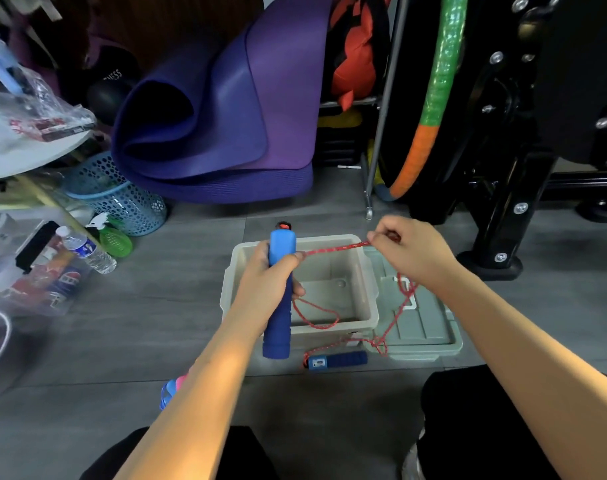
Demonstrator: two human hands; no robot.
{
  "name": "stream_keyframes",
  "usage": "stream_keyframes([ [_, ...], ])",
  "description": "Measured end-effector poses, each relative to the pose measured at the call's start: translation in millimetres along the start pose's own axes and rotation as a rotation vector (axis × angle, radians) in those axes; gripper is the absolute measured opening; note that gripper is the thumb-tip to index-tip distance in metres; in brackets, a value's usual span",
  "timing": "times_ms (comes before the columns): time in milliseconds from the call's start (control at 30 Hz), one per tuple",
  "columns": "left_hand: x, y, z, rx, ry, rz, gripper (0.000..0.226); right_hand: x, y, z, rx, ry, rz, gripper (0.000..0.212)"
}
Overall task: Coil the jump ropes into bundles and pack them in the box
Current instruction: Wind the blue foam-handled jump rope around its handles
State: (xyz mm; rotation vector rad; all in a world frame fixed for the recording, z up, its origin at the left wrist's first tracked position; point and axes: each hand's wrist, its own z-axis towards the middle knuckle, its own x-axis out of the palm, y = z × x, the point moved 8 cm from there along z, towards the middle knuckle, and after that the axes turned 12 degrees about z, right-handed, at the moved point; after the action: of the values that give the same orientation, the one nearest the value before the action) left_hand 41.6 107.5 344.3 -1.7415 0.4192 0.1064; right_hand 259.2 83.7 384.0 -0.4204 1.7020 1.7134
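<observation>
Blue handle (278,306) upright in left hand (267,275).

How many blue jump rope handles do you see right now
2. One blue handle is upright in the left hand over the box; the other handle lies on the floor before it. More may be hidden.

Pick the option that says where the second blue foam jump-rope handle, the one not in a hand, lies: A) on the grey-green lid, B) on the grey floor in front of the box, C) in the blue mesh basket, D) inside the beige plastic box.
B: the second blue foam handle lies on the grey floor, just in front of the beige plastic box.
</observation>
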Motion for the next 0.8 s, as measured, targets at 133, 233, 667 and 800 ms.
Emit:
stream_keyframes([
  [133, 9.5, -2.8, -2.1, 0.010, 0.067, -0.014, 0.020, 18.7, 13.8, -6.1, -0.093, 0.120, 0.016, 0.021],
  [233, 28.8, -7.2, -11.4, 0.000, 0.209, -0.008, 0.023, 33.3, 25.0, -12.7, -0.167, 0.195, 0.078, 0.023],
  [667, -7.3, 1.6, -1.2, -0.043, -0.099, -0.346, 0.011, 30.2, 3.0, -16.8, 0.068, 0.447, 0.132, 0.031],
  [800, -15.4, 9.5, 4.0, -0.075, -0.127, -0.323, 0.011, 21.5, 3.2, -13.9, 0.042, 0.374, 0.111, 0.026],
])
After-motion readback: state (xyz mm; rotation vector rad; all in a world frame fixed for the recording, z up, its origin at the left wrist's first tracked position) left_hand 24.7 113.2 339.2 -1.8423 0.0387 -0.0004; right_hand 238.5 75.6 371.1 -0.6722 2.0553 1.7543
